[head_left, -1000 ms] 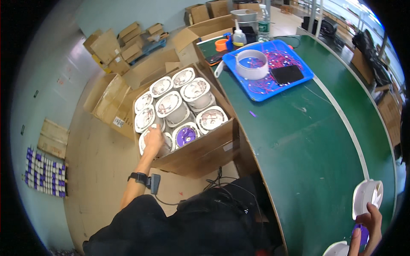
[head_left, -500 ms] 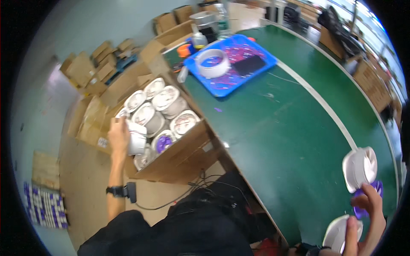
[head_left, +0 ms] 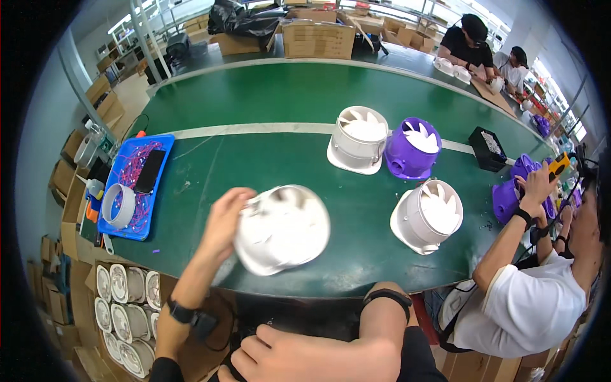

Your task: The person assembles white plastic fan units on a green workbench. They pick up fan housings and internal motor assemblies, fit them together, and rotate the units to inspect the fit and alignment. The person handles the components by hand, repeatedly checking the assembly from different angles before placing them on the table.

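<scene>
- Head view: the left hand (head_left: 224, 219) holds a white plastic fan housing (head_left: 283, 228) by its left edge, grip clenched around the rim; the housing is blurred and hangs tilted over the near part of the green worktop (head_left: 267, 95).
- Right hand (head_left: 312, 356) lies low at the near edge, off the worktop, fingers loosely curled and grasping nothing that can be seen.
- Farther along the worktop stand another white fan housing (head_left: 358, 140) and a purple fan housing (head_left: 414, 148), touching side by side, and a third white housing (head_left: 426, 215) nearer, lying tilted.
- A blue tray (head_left: 159, 143) at the left holds a white ring (head_left: 119, 205) and a dark phone (head_left: 151, 170).
- A cardboard box (head_left: 92, 331) below left is full of white housings.
- A co-worker in a white shirt (head_left: 534, 312) at the right reaches a hand (head_left: 538, 184) to more purple housings (head_left: 509, 197).
</scene>
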Tool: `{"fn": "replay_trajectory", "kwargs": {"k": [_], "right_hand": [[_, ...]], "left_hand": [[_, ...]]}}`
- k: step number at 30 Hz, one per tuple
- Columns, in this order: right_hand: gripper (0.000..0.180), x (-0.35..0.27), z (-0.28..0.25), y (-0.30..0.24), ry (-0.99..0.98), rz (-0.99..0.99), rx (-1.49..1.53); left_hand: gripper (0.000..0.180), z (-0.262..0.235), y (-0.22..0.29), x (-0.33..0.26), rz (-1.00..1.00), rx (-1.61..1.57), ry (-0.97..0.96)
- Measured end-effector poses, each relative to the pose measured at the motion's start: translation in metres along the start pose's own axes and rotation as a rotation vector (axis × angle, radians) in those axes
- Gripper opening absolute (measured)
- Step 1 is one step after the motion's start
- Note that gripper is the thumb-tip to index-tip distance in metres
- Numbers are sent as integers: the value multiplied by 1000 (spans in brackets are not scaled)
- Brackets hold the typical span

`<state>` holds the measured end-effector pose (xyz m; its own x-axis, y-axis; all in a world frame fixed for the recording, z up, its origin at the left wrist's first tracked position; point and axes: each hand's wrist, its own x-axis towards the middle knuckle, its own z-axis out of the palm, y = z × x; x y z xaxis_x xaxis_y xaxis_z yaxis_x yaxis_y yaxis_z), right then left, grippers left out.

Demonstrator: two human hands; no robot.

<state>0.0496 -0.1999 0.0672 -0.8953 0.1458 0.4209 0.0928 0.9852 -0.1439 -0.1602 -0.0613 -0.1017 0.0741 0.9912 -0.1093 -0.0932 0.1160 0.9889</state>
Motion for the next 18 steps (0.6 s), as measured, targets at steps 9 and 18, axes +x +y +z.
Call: {"fn": "replay_trajectory", "kwargs": {"k": [9,18], "right_hand": [[22,0,-10,8,8,182,-102],[50,29,-14,13,-264,293,168]], "left_hand": [[49,43,42,-1,353,559,-374],[54,73,-15,-26,740,413,-530]]}}
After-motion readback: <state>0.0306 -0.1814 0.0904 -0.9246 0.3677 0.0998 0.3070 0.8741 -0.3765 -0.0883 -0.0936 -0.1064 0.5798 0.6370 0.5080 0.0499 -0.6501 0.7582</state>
